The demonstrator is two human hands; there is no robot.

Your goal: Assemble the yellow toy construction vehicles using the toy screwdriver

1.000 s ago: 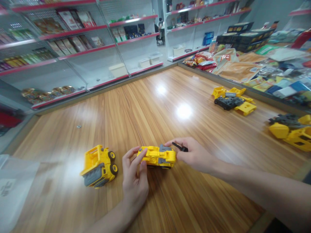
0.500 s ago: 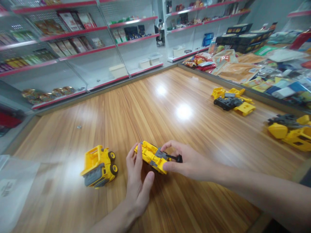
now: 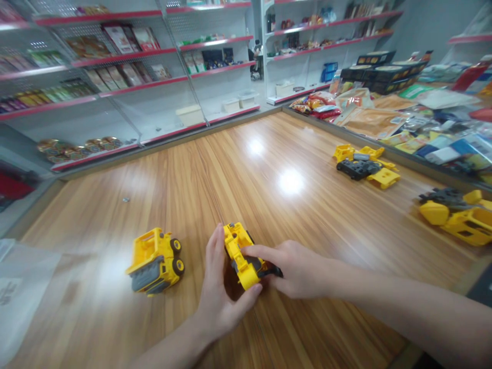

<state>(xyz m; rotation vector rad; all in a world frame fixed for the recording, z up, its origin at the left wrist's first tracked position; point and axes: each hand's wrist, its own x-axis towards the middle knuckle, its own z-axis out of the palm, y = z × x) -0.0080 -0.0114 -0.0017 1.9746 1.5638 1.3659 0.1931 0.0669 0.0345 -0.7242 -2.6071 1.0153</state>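
Both my hands hold one small yellow toy vehicle [image 3: 240, 251] just above the wooden table [image 3: 269, 169]. My left hand [image 3: 221, 292] cups its left side, fingers up along the body and thumb under the near end. My right hand [image 3: 295, 269] grips its right side, index finger laid across the top, with a small black piece [image 3: 273, 271] pinched against the toy. A yellow toy dump truck [image 3: 156, 261] with grey front and black wheels stands on the table to the left of my left hand.
Loose yellow and black toy parts [image 3: 365, 166] lie at the far right, with another yellow toy pile [image 3: 457, 218] nearer the right edge. A clear plastic bag [image 3: 23, 287] lies at the left. Packaged goods [image 3: 403, 113] and shop shelves [image 3: 115, 77] line the table's far sides.
The toy vehicle has turned from lying sideways to pointing away from me and come nearer. My left hand has closed round it, and my right hand has shifted down and left onto it.
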